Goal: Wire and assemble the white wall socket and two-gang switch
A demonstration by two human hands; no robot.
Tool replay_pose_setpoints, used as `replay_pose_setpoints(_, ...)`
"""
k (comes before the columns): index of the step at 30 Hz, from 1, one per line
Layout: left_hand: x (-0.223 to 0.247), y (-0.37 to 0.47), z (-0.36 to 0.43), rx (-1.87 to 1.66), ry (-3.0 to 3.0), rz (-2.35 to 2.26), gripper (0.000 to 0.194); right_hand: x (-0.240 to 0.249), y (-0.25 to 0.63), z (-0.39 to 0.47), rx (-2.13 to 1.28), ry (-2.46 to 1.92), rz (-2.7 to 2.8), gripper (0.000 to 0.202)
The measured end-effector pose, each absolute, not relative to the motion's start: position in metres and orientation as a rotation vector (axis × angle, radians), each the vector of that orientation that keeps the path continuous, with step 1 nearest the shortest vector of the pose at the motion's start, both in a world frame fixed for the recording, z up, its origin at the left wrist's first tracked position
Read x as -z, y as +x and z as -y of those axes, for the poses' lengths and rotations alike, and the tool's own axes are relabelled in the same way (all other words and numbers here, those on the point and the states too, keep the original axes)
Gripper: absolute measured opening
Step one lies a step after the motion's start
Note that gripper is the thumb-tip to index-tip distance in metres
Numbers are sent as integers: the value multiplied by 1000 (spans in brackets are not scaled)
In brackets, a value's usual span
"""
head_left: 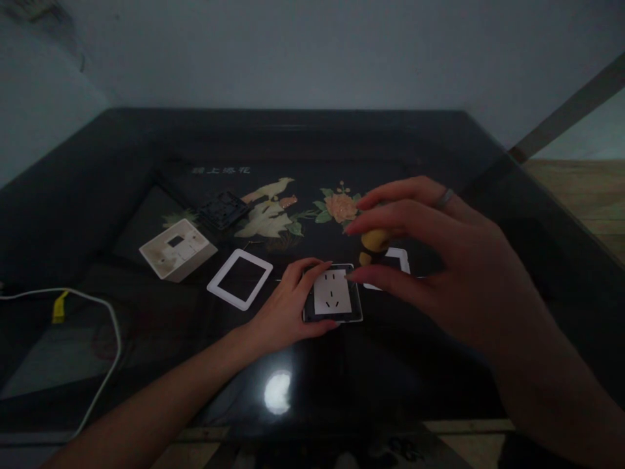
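A wall socket (333, 293) with a white slotted face and a dark surround lies on the dark glossy table. My left hand (295, 296) grips it from the left, fingers at its far edge and thumb at its near edge. Above and to the right, my right hand (430, 241) pinches a screwdriver (374, 241) by its yellow and black handle; its shaft and tip cannot be made out. Partly behind the right hand lies a white frame (403, 259). Another white square frame (239, 279) rests left of the left hand.
A white box (178, 249) stands at the left, with a black square part (223, 209) behind it. A white cable (114, 326) with a yellow tag (59, 307) curves over the table's left side. A wall (293, 52) rises behind the table.
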State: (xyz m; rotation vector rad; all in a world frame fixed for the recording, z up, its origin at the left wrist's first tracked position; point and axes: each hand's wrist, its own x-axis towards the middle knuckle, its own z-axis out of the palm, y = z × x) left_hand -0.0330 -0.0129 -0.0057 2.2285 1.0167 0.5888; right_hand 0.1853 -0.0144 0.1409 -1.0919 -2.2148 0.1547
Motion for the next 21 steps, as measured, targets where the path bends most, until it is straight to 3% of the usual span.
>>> replay_pose_setpoints(3, 4, -33, 13, -588, 2216, -1019, 90, -140, 182, 14, -4, -1145, 2165, 12)
replay_pose_setpoints(9, 2, -32, 12, -594, 2178, -1001, 87, -144, 186, 16, -215, -1174, 2158, 38)
replay_pose_setpoints(12, 3, -32, 13, -601, 2186, -1000, 87, -143, 188, 15, -294, -1134, 2200, 31)
replay_pose_setpoints(17, 1, -32, 13, -587, 2187, -1004, 88, -139, 185, 14, -15, -1181, 2132, 17)
replay_pose_setpoints(21, -1, -31, 13, -586, 2187, -997, 86, -144, 185, 15, -76, -1204, 2129, 33)
